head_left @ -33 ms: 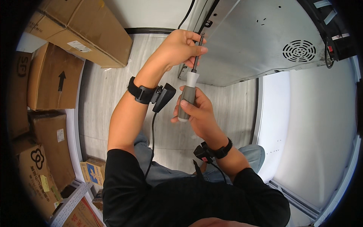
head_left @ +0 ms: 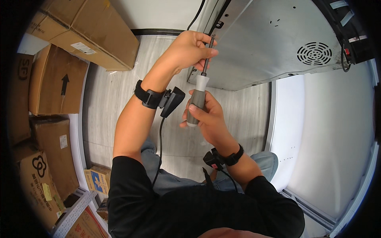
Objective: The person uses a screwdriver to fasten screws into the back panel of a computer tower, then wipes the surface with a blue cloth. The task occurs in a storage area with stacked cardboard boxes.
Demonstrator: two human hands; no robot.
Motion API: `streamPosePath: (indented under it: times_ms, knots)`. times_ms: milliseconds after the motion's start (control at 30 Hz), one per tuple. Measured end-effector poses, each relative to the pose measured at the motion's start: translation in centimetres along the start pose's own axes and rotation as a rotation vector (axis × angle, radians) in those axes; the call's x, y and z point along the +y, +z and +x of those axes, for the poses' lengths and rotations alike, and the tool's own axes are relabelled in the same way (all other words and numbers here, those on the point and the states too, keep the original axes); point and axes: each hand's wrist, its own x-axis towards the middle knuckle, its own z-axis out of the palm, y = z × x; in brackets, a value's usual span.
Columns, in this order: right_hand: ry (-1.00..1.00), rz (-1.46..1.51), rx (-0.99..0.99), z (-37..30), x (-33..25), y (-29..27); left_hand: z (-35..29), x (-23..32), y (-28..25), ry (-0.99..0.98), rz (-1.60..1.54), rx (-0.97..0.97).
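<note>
A screwdriver with a grey handle and white collar points away from me, its dark shaft running up to the edge of a grey metal panel. My right hand is wrapped round the handle, with the thumb lying along its top. Higher up, my left hand is closed about the shaft near the tip, thumb on one side and fingers on the other. The tip meets a small fastener at the panel's left edge; whether it is seated in it, I cannot tell. Both wrists carry strapped black devices with cables.
Cardboard boxes are stacked along the left, some on a white metal rack. A tall carton stands at the far left. Round vent slots mark the panel's right part. A white wall panel is on the right, above grey wood-pattern flooring.
</note>
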Motion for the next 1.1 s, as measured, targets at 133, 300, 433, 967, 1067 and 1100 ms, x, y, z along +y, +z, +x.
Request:
streamPosePath:
  times_ms: [133, 300, 433, 967, 1067, 1100]
  knots:
    - [-0.024, -0.015, -0.045, 0.2, 0.0, -0.1, 0.0, 0.0, 0.1, -0.011, -0.001, 0.006]
    - [0.098, 0.250, -0.219, 0.3, -1.2, -0.9, -0.1, 0.1, 0.1, 0.001, -0.006, -0.001]
    - [0.054, -0.036, -0.043, 0.6, -0.3, -1.4, 0.0, 0.0, 0.2, -0.015, -0.017, 0.000]
    - [0.080, -0.041, -0.143, 1.9, 0.7, -2.4, 0.3, -0.2, 0.1, 0.018, 0.052, 0.035]
    - [0.085, 0.101, -0.303, 2.1, 0.6, -3.3, 0.4, -0.1, 0.0, -0.007, -0.002, 0.017]
    - [0.069, 0.040, -0.275, 2.1, 0.7, -3.4, 0.3, 0.0, 0.0, -0.016, -0.008, 0.016]
